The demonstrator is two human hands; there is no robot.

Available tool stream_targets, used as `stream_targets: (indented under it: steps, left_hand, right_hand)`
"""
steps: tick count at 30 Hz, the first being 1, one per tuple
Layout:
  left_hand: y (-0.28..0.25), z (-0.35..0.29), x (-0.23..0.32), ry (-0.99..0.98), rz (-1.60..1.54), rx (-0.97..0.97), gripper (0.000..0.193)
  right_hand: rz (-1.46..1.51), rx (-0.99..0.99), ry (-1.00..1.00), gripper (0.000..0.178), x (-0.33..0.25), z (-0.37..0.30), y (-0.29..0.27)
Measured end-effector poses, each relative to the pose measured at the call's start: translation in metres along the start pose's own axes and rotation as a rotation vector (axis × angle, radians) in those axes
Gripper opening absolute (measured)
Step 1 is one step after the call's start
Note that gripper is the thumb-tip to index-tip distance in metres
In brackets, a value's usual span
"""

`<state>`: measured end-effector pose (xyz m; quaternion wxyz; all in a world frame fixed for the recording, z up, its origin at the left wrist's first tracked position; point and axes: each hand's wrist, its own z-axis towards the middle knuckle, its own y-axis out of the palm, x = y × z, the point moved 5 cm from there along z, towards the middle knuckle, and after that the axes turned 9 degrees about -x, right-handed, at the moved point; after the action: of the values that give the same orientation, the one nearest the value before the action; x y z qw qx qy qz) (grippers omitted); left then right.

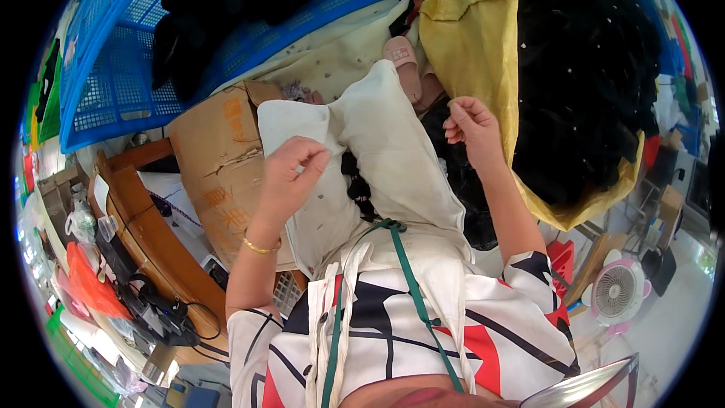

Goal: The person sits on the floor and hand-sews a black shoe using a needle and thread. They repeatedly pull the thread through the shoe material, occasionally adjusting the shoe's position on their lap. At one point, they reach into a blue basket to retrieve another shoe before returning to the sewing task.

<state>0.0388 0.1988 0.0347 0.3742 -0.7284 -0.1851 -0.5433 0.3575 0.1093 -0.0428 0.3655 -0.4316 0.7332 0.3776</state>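
Over the left side of my lap, my left hand point(296, 172) is closed, thumb and fingertips drawn together. Whatever lies between them, if anything, is too small to make out. My right hand point(473, 130) is raised beside the yellow sack, its thumb and forefinger pinched and the other fingers curled. I cannot tell whether something thin is in that pinch. The two hands are well apart. A cream apron point(400, 151) with dark specks covers my knees, its green ties point(408, 279) knotted at the waist. Something black point(356, 181) shows in the gap between my legs.
A yellow sack point(477, 38) full of black, fluffy-looking material point(585, 83) stands at the right. Far left, a blue plastic basket point(113, 75) holds more black pieces. A cardboard box point(219, 159) leans near my left knee. A small fan point(619, 291) sits at lower right.
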Motion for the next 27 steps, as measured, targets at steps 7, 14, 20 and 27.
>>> stream_targets:
  steps: [7,14,20,27]
  left_hand:
    - [0.039,0.063,0.008,-0.011,0.103,-0.039,0.011]
    - [0.058,0.182,-0.050,-0.141,0.309,-0.044,0.030]
    - [0.075,0.197,-0.062,-0.245,0.044,-0.262,0.021]
    - [0.073,0.205,-0.045,-0.090,0.207,-0.242,0.017]
  right_hand:
    - [-0.113,-0.019,0.085,0.012,0.023,0.006,0.007]
    - [-0.182,-0.116,0.034,0.013,0.009,0.042,0.037]
    - [-0.185,-0.135,0.070,0.014,0.012,0.061,0.041]
    - [-0.193,-0.179,0.108,0.014,0.016,0.077,0.040]
